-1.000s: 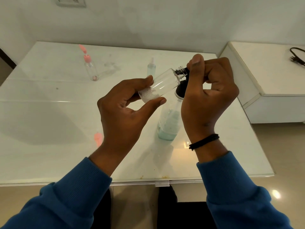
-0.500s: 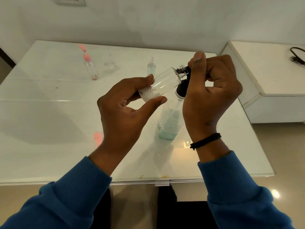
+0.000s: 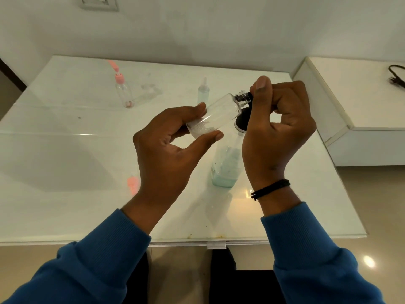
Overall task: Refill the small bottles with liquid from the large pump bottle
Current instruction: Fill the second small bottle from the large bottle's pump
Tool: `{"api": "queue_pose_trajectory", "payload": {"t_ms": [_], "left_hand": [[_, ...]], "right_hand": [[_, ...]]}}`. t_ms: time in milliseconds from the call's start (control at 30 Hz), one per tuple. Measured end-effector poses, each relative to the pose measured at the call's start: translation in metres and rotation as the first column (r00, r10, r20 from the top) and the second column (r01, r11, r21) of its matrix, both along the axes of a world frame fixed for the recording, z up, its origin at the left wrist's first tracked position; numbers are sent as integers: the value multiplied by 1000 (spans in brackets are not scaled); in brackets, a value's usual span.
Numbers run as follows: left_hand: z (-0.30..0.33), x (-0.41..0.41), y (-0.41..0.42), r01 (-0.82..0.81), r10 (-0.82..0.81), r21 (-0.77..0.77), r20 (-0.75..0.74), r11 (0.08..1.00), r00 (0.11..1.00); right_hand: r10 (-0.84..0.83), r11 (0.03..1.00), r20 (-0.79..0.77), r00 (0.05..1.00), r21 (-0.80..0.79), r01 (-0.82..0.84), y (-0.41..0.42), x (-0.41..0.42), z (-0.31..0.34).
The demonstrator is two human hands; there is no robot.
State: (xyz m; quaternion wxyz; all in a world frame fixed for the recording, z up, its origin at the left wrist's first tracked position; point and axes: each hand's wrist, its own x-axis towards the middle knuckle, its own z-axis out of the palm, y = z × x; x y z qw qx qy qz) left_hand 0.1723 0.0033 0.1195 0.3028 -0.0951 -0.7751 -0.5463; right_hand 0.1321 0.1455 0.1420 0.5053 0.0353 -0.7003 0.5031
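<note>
My left hand [image 3: 166, 148] pinches the base of a small clear bottle [image 3: 215, 116], tilted with its open threaded neck pointing up right; white foam sits in its bottom. The neck meets the black pump head [image 3: 243, 120] of the large pump bottle [image 3: 225, 167], which stands on the table with pale blue-green liquid low inside. My right hand [image 3: 276, 126] is closed over the pump head, thumb on top; the nozzle is mostly hidden by it. A small bottle with a pink cap [image 3: 123, 91] and a small pale blue bottle [image 3: 203, 91] stand farther back.
The white glass table [image 3: 65, 150] reaches the wall behind. A pink cap [image 3: 133, 185] lies on it left of my left wrist. A lower white cabinet [image 3: 350, 102] stands at the right with a black cable [image 3: 397, 76] on top.
The small bottle and both hands have stayed almost still. My right thumb has shifted slightly on the pump head, and the foam in the small bottle's bottom looks much the same.
</note>
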Motion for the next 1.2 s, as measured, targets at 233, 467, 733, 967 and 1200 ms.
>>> {"api": "queue_pose_trajectory", "payload": {"t_ms": [233,467,733,967,1200], "left_hand": [[2,1,1,7,-7,22,-6,1000,1000],[1,1,1,-3,3,17,0,1000,1000],[1,1,1,1,-1,23,12,1000,1000],[1,1,2,4,-4,32,-1,999,1000],[0,0,0,-5,5,14,2,1000,1000]], "right_hand": [[-18,1000,1,1000,8,18,4,-1,4],[3,1000,-5,1000,3,-3,1,0,1],[3,1000,-17,1000,-2,-3,0,1,1],[-3,1000,-3,1000,12,3,4,-1,3],[2,1000,-5,1000,2,-2,0,0,-1]]}}
